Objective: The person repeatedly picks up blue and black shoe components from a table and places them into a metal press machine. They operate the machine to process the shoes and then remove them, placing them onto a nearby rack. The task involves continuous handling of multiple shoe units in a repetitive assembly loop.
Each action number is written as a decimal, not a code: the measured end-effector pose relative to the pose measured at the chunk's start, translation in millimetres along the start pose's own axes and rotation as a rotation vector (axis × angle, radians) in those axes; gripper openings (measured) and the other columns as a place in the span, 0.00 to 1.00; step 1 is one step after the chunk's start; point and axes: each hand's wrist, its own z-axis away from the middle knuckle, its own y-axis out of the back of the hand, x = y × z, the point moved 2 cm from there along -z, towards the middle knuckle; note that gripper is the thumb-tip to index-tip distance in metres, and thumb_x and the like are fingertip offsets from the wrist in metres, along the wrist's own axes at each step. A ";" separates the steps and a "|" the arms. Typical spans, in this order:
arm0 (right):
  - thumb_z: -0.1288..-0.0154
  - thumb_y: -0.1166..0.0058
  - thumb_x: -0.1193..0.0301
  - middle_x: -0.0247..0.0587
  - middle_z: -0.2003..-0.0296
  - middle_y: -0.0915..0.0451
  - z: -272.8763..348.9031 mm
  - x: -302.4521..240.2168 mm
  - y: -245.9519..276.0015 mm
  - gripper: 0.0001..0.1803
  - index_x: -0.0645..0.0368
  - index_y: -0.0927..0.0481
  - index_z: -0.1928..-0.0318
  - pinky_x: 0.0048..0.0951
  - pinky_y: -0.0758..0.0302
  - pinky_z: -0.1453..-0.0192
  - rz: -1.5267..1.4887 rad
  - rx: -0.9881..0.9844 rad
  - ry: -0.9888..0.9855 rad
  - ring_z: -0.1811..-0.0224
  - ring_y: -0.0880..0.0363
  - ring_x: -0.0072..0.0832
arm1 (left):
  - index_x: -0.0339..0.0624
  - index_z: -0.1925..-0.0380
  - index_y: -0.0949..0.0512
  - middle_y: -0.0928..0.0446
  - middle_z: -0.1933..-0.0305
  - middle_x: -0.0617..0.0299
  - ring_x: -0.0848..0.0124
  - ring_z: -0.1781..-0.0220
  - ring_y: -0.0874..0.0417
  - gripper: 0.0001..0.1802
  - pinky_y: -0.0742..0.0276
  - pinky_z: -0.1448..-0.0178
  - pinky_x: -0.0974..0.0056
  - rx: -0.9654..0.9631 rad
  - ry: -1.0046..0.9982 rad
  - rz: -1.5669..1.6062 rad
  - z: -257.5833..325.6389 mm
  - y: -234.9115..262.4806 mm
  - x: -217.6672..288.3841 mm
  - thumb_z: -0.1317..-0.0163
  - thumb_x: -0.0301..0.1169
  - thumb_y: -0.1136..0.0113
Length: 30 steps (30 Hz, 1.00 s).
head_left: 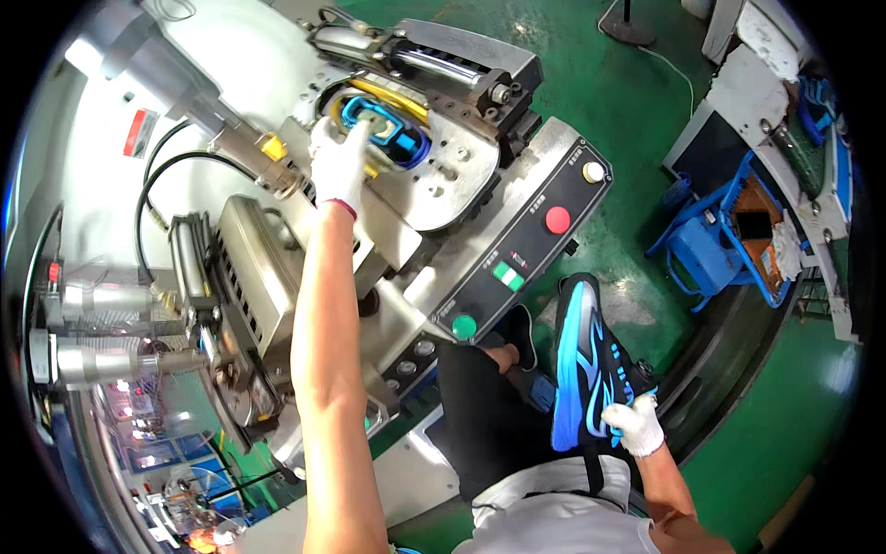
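A worker's gloved right hand (pixel 635 427) clamps its fingers on a blue-and-black shoe (pixel 583 369) beside a trousered leg (pixel 482 420); farther out, the left hand (pixel 338 162), thumb and fingers apart, reaches to a blue piece (pixel 404 144) in a metal machine (pixel 441 205).

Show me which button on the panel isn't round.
The rectangular green button, between the red button and the round green button. It alone has corners; those two and the white button are round.
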 end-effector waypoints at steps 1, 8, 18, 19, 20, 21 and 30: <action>0.46 0.27 0.73 0.37 0.40 0.16 -5.2 -3.8 2.3 0.44 0.70 0.27 0.27 0.28 0.17 0.45 -0.038 0.008 -0.009 0.50 0.19 0.18 | 0.36 0.24 0.29 0.21 0.29 0.42 0.52 0.29 0.19 0.47 0.27 0.25 0.55 0.029 -0.023 -0.013 -21.3 -15.2 -8.3 0.37 0.54 0.28; 0.47 0.24 0.72 0.31 0.68 0.12 -39.5 -8.3 16.8 0.18 0.65 0.11 0.56 0.28 0.19 0.63 -0.079 0.130 0.031 0.70 0.17 0.18 | 0.39 0.39 0.18 0.13 0.45 0.46 0.53 0.43 0.13 0.24 0.21 0.35 0.53 0.132 -0.047 0.036 -67.9 -68.6 -4.2 0.27 0.42 0.38; 0.43 0.26 0.72 0.22 0.76 0.25 -2.6 13.2 12.1 0.09 0.58 0.15 0.71 0.25 0.30 0.69 -0.260 0.224 0.073 0.76 0.29 0.14 | 0.38 0.36 0.19 0.14 0.45 0.55 0.68 0.48 0.14 0.19 0.18 0.39 0.63 0.398 -0.281 0.412 -30.2 3.0 32.5 0.24 0.29 0.40; 0.42 0.26 0.69 0.20 0.75 0.27 1.1 18.2 15.3 0.11 0.55 0.18 0.71 0.26 0.34 0.71 -0.233 0.203 0.101 0.77 0.32 0.13 | 0.39 0.36 0.20 0.14 0.44 0.55 0.68 0.47 0.14 0.20 0.19 0.38 0.62 0.394 -0.233 0.497 -18.7 22.0 31.0 0.24 0.30 0.39; 0.41 0.28 0.68 0.19 0.74 0.29 4.0 -2.0 0.1 0.14 0.51 0.24 0.72 0.27 0.39 0.73 -0.228 0.259 0.158 0.77 0.36 0.13 | 0.39 0.35 0.20 0.14 0.43 0.55 0.68 0.46 0.14 0.20 0.19 0.37 0.62 0.379 -0.194 0.597 8.7 42.4 60.1 0.24 0.31 0.39; 0.40 0.29 0.68 0.18 0.75 0.31 2.8 -1.0 2.5 0.12 0.50 0.23 0.71 0.27 0.39 0.73 -0.199 0.285 0.201 0.77 0.37 0.12 | 0.40 0.35 0.20 0.14 0.43 0.56 0.68 0.46 0.14 0.20 0.20 0.36 0.63 0.404 -0.265 0.530 31.3 70.0 66.8 0.24 0.32 0.40; 0.32 0.29 0.67 0.32 0.57 0.14 -57.2 -152.0 -51.4 0.20 0.65 0.14 0.44 0.30 0.21 0.47 0.183 0.305 0.688 0.57 0.18 0.22 | 0.38 0.49 0.15 0.14 0.42 0.46 0.37 0.32 0.18 0.17 0.34 0.21 0.30 -0.427 -0.671 0.734 281.0 175.9 8.9 0.38 0.29 0.37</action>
